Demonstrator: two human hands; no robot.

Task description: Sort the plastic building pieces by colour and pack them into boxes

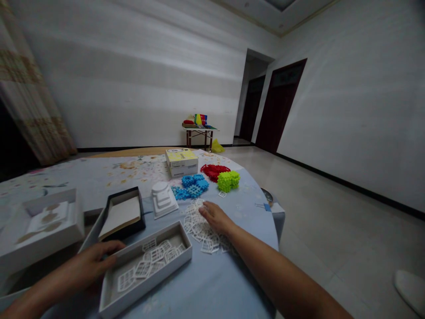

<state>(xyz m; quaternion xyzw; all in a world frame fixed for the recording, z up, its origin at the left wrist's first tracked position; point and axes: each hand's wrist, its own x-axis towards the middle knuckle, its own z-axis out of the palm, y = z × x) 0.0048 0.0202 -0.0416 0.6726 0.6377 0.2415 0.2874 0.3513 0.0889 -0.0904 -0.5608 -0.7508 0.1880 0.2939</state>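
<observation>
- Broadly, a white wall (pixel 149 97) filled the background, with a dark red door (pixel 283 106) to its right.
- A round table (pixel 195 288), covered by a pale blue flowered cloth, stood in front of the person.
- A small table (pixel 215 129) stood well beyond it, near the wall.
- A white carton (pixel 44 254) lay open at the table's left side.
- A long white box (pixel 159 280), open-topped, lay tilted across the near part, several white lattice pieces scattered inside.
- A black box (pixel 142 215) with a pale insert lay just behind its left part.
- A yellow-and-white box (pixel 184 169) stood farther back.
- The left hand (pixel 101 261) was at the long white box's left end, fingers slightly parted; whether it gripped the rim, one could not tell.
- The right hand (pixel 214 217) rested its fingertips, held narrow, on a loose pile (pixel 192 223) of more lattice pieces, right of the box; whether it pinched any could not be told.
- Blue pieces (pixel 194 186), red pieces (pixel 212 172) and green pieces (pixel 228 180) sat behind the pile.
- One single lattice piece (pixel 222 194) lay near the green ones.
</observation>
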